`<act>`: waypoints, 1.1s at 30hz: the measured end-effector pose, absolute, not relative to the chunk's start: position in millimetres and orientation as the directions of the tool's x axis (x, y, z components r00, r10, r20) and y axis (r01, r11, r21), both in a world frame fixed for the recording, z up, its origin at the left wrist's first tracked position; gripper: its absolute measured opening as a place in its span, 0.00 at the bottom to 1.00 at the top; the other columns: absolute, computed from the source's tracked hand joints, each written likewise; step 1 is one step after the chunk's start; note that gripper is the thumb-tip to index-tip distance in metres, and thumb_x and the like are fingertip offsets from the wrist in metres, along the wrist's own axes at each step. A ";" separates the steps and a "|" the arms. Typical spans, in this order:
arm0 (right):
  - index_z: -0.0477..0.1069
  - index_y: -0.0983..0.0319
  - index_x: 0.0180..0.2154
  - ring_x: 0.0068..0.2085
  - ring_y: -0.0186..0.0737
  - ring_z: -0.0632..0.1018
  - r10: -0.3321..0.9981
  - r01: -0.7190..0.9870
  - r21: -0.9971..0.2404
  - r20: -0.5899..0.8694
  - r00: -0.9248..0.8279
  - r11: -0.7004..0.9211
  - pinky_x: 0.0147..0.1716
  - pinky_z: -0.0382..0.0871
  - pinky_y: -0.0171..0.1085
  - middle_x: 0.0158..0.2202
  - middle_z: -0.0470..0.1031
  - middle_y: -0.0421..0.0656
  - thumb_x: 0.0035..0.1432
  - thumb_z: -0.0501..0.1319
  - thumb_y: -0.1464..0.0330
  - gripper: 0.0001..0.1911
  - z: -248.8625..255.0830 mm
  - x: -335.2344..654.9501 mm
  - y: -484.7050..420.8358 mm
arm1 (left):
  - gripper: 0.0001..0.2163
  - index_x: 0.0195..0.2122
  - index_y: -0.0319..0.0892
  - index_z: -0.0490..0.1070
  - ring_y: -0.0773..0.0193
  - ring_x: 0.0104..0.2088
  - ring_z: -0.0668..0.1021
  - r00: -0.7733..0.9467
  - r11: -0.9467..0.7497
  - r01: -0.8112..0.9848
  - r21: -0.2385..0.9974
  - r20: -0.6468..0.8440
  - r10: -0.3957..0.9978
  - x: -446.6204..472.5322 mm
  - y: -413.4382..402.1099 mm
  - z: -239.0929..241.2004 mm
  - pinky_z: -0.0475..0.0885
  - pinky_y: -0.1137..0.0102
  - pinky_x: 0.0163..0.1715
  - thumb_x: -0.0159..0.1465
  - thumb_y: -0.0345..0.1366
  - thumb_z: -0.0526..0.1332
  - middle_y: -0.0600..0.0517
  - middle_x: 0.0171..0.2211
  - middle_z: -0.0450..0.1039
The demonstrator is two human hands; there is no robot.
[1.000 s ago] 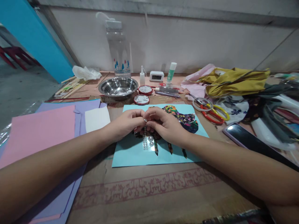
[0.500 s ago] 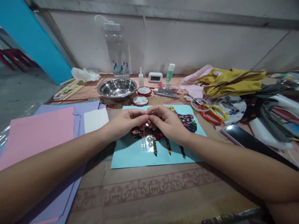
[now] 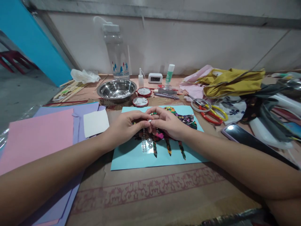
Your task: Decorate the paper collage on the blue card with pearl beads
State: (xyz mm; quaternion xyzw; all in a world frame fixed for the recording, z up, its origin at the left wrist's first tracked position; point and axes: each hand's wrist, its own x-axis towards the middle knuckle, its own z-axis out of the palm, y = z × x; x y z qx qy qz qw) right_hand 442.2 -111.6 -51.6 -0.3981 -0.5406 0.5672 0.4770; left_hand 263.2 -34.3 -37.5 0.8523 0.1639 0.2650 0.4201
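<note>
My left hand point(image 3: 128, 125) and my right hand point(image 3: 166, 122) meet fingertip to fingertip over a light blue paper point(image 3: 128, 161). Thumbs and fingers of both are closed in a pinch at the top of a clear sheet of pearl stickers point(image 3: 148, 146). One shiny pearl point(image 3: 150, 121) shows between the thumb tips. The sheet's lower part, with small and larger pearls, reaches down toward the paper; whether it rests there I cannot tell. Under my hands, dark flowered fabric cut-outs point(image 3: 168, 146) lie on the paper, partly hidden by my fingers.
Behind the paper stand a steel bowl point(image 3: 117, 89), red-rimmed lids of sequins point(image 3: 140, 101), a small glue bottle point(image 3: 140, 78), a clock point(image 3: 155, 78) and a glue stick point(image 3: 169, 74). Scissors point(image 3: 211, 114), a phone point(image 3: 249, 141) and cloth point(image 3: 235, 83) lie right; pink paper point(image 3: 39, 135) lies left.
My fingertips have shifted slightly, and a pearl now shows between the thumbs. My right fingers have opened out a little, uncovering more of the pink flowered fabric. The sheet stays below my hands.
</note>
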 end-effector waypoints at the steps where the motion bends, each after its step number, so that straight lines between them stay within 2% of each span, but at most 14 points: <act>1: 0.63 0.60 0.44 0.26 0.31 0.72 0.972 -0.099 -0.994 0.059 -0.229 0.037 0.26 0.66 0.32 0.26 0.73 0.36 0.58 0.60 0.69 0.12 -51.0 441.8 -112.2 | 0.09 0.42 0.41 0.80 0.65 0.34 0.80 0.808 -0.624 0.064 0.779 0.327 0.491 263.0 -33.9 -37.5 0.74 0.72 0.38 0.65 0.35 0.62 0.52 0.34 0.81; 6: 0.60 0.60 0.42 0.26 0.30 0.69 0.980 -0.033 -0.999 0.044 -0.192 0.038 0.26 0.61 0.31 0.26 0.69 0.33 0.54 0.58 0.74 0.13 -48.6 436.9 -116.0 | 0.09 0.42 0.41 0.80 0.64 0.36 0.80 0.825 -0.717 0.099 0.690 0.346 0.447 262.1 -33.7 -40.1 0.73 0.72 0.39 0.66 0.36 0.61 0.51 0.36 0.81; 8: 0.59 0.60 0.42 0.26 0.29 0.68 0.980 -0.034 -0.998 0.060 -0.191 0.055 0.26 0.60 0.31 0.26 0.68 0.33 0.52 0.57 0.76 0.14 -48.7 435.3 -116.8 | 0.10 0.43 0.42 0.80 0.64 0.37 0.80 0.823 -0.707 0.114 0.698 0.332 0.461 261.9 -34.7 -41.1 0.73 0.71 0.40 0.66 0.36 0.61 0.51 0.37 0.81; 11: 0.60 0.60 0.43 0.26 0.29 0.67 0.979 -0.032 -0.997 0.078 -0.186 0.074 0.25 0.58 0.31 0.26 0.67 0.32 0.52 0.56 0.77 0.16 -48.5 434.2 -117.4 | 0.11 0.44 0.41 0.80 0.64 0.36 0.80 0.815 -0.594 0.121 0.795 0.262 0.517 262.8 -36.0 -41.1 0.74 0.72 0.37 0.65 0.36 0.61 0.50 0.38 0.81; 15: 0.59 0.60 0.45 0.25 0.29 0.67 0.978 -0.038 -0.996 0.086 -0.190 0.080 0.25 0.58 0.31 0.26 0.68 0.32 0.54 0.55 0.76 0.16 -46.8 433.5 -117.8 | 0.13 0.45 0.39 0.79 0.68 0.26 0.76 0.826 -0.374 0.115 0.920 0.121 0.551 265.1 -36.8 -39.0 0.71 0.74 0.27 0.63 0.38 0.62 0.51 0.31 0.80; 18: 0.59 0.60 0.44 0.24 0.29 0.68 0.978 -0.040 -0.996 0.085 -0.192 0.079 0.25 0.58 0.31 0.25 0.67 0.32 0.54 0.55 0.76 0.16 -45.9 433.2 -117.7 | 0.14 0.47 0.38 0.78 0.70 0.22 0.73 0.829 -0.271 0.103 0.957 0.068 0.555 266.2 -37.8 -37.7 0.69 0.75 0.23 0.62 0.38 0.63 0.53 0.26 0.77; 21: 0.59 0.59 0.44 0.24 0.29 0.68 0.976 -0.039 -0.996 0.086 -0.200 0.080 0.24 0.58 0.31 0.25 0.67 0.32 0.54 0.56 0.75 0.15 -46.1 434.0 -116.9 | 0.14 0.46 0.38 0.78 0.70 0.22 0.72 0.832 -0.235 0.087 0.968 0.059 0.552 266.5 -38.5 -37.3 0.69 0.75 0.23 0.61 0.38 0.64 0.53 0.25 0.76; 28: 0.58 0.59 0.44 0.23 0.28 0.66 0.974 -0.029 -0.997 0.082 -0.210 0.078 0.22 0.55 0.30 0.25 0.67 0.31 0.55 0.57 0.73 0.15 -48.7 434.7 -116.8 | 0.13 0.45 0.39 0.79 0.70 0.22 0.72 0.842 -0.276 0.107 0.955 0.060 0.536 265.4 -36.1 -38.9 0.68 0.75 0.22 0.62 0.40 0.64 0.53 0.26 0.76; 33: 0.58 0.59 0.42 0.22 0.28 0.63 0.978 -0.037 -0.997 0.078 -0.191 0.073 0.22 0.52 0.30 0.25 0.67 0.32 0.53 0.56 0.73 0.14 -46.6 431.2 -118.3 | 0.11 0.41 0.40 0.80 0.67 0.27 0.76 0.834 -0.461 0.134 0.877 0.151 0.531 263.9 -37.0 -38.8 0.71 0.74 0.27 0.63 0.38 0.62 0.52 0.30 0.79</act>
